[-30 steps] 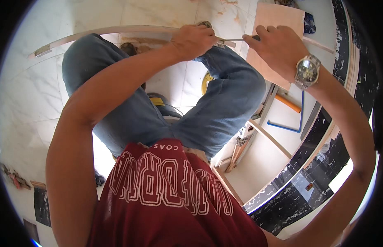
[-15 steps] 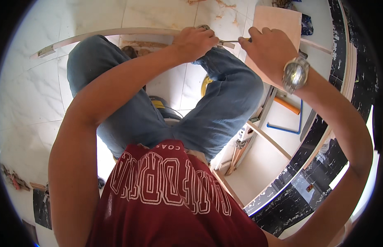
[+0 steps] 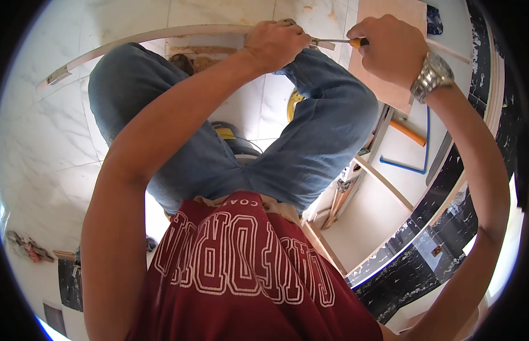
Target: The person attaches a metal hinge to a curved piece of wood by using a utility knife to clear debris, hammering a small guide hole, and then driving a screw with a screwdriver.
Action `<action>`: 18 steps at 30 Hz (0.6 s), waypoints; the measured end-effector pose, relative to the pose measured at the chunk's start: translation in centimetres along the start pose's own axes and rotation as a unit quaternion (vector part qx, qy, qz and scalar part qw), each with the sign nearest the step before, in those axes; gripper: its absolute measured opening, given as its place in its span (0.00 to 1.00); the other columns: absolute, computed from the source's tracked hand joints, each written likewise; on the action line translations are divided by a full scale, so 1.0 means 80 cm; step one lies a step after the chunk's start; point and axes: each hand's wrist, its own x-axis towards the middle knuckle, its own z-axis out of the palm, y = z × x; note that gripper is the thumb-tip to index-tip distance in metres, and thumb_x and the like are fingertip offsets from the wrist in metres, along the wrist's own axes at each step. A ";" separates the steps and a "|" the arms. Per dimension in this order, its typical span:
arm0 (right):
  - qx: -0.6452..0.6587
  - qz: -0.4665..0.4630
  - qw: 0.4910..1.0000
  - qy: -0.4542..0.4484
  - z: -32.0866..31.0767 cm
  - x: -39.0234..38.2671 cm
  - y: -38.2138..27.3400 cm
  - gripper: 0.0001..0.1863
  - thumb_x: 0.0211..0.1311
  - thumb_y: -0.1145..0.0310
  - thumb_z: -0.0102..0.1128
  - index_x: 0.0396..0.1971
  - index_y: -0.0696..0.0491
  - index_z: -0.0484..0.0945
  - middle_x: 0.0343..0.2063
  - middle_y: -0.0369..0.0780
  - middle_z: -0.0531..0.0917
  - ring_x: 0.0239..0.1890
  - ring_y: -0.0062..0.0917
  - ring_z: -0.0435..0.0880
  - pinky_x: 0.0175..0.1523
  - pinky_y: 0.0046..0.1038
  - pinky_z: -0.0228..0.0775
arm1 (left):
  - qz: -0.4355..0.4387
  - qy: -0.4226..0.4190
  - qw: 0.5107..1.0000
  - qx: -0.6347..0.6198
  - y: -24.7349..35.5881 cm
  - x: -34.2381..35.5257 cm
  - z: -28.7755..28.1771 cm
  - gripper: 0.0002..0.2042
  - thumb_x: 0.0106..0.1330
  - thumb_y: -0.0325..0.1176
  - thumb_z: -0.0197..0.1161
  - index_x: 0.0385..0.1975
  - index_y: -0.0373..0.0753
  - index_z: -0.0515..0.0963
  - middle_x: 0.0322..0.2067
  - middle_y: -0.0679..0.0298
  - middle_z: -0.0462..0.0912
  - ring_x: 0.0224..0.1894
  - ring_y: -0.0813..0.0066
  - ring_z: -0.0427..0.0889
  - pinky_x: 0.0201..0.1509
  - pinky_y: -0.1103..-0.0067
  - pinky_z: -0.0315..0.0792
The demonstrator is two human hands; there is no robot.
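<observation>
Pale wooden strip (image 3: 133, 41) runs along the far side of the scene, bowed by the lens, from a metal-capped end at far left across to the hands at far centre. Left hand (image 3: 276, 42) is curled down over the strip, knuckles up, fingers closed on it near the far knee. Right hand (image 3: 389, 48) is fisted around a tool with an orange handle (image 3: 358, 41); only a sliver of the handle shows past the thumb. Thin metal shaft (image 3: 330, 41) of that tool points left, tip meeting the strip just beside the left hand's fingers. Hands sit close together, not touching, with the shaft bridging the gap. Whether the tip is seated in anything on the strip I cannot tell.

Silver wristwatch (image 3: 432, 77) on the right wrist. Both forearms reach up from the near edge, over blue jeans (image 3: 310, 148) and a dark red shirt with white outlined lettering (image 3: 241, 267). Person is crouched, knees spread.

Flat tan board (image 3: 384, 23) lies at far right, partly under the right hand. White marble floor (image 3: 42, 148) spreads left. Between the knees: a dark round object with a yellow band (image 3: 233, 136), and farther off a yellow disc (image 3: 293, 105), mostly hidden by the right leg. Right of the legs: an orange-handled tool (image 3: 409, 132), a blue line or cord (image 3: 415, 165), loose pale wooden slats (image 3: 384, 182). Black speckled stone edging (image 3: 446, 221) curves along the right rim.
</observation>
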 end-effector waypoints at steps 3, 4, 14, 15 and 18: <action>0.051 -0.008 0.997 0.060 0.003 0.001 0.008 0.12 0.63 0.68 0.63 0.46 0.48 0.85 0.31 0.38 0.85 0.35 0.28 0.84 0.38 0.33 0.76 | 0.009 0.009 1.000 -0.006 -0.004 0.000 -0.001 0.04 0.62 0.36 0.67 0.31 0.46 0.79 0.28 0.70 0.83 0.32 0.66 0.86 0.35 0.68 0.79; 0.049 0.032 0.997 -0.055 -0.034 0.016 -0.013 0.11 0.62 0.67 0.60 0.42 0.52 0.86 0.33 0.44 0.87 0.38 0.36 0.86 0.42 0.37 0.79 | 0.007 0.014 1.000 0.000 -0.010 -0.001 -0.002 0.05 0.62 0.36 0.67 0.30 0.46 0.79 0.28 0.70 0.83 0.32 0.65 0.86 0.35 0.68 0.79; 0.107 0.046 0.974 0.196 -0.065 -0.005 0.047 0.15 0.66 0.61 0.59 0.39 0.56 0.87 0.30 0.48 0.88 0.33 0.38 0.89 0.35 0.38 0.80 | -0.070 -0.068 0.992 -0.083 -0.004 0.026 -0.033 0.07 0.65 0.39 0.66 0.38 0.46 0.85 0.31 0.65 0.87 0.32 0.60 0.86 0.35 0.67 0.79; 0.305 0.133 0.925 0.182 -0.054 -0.002 0.056 0.16 0.68 0.59 0.59 0.40 0.56 0.87 0.28 0.45 0.87 0.29 0.31 0.86 0.32 0.33 0.77 | -0.103 -0.070 0.984 -0.124 -0.008 0.028 -0.037 0.09 0.65 0.39 0.67 0.41 0.47 0.86 0.31 0.66 0.87 0.33 0.60 0.86 0.37 0.68 0.79; 0.616 0.193 0.730 0.225 -0.025 -0.011 0.050 0.17 0.72 0.56 0.60 0.42 0.56 0.85 0.26 0.38 0.84 0.24 0.21 0.79 0.27 0.24 0.70 | -0.078 -0.071 0.985 -0.133 -0.013 0.028 -0.036 0.11 0.64 0.39 0.70 0.44 0.46 0.87 0.33 0.64 0.87 0.35 0.62 0.87 0.40 0.70 0.80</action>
